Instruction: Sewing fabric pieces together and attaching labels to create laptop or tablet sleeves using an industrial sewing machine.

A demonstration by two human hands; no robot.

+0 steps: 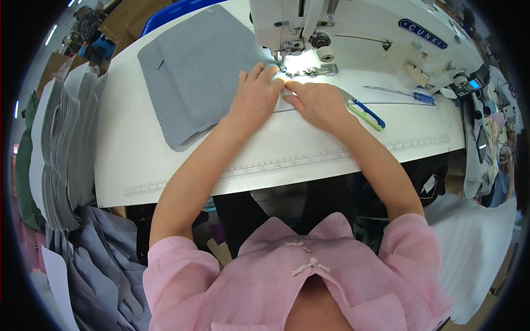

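My left hand rests on a large grey fabric piece, its fingers spread at the piece's right edge just below the lit presser foot of a white sewing machine. My right hand is beside it, fingers curled and drawn together, index tip close to my left fingertips at the foot; what it grips is hidden. A metal guide lies right of the foot. Blue-and-green-handled scissors lie by my right hand, partly hidden, and a screwdriver lies farther right.
The white table has a printed ruler along its front edge. Stacked grey pieces and crumpled grey cloth are at the left, white sheets at the lower right. A blue bin sits behind the table, clutter at the far right.
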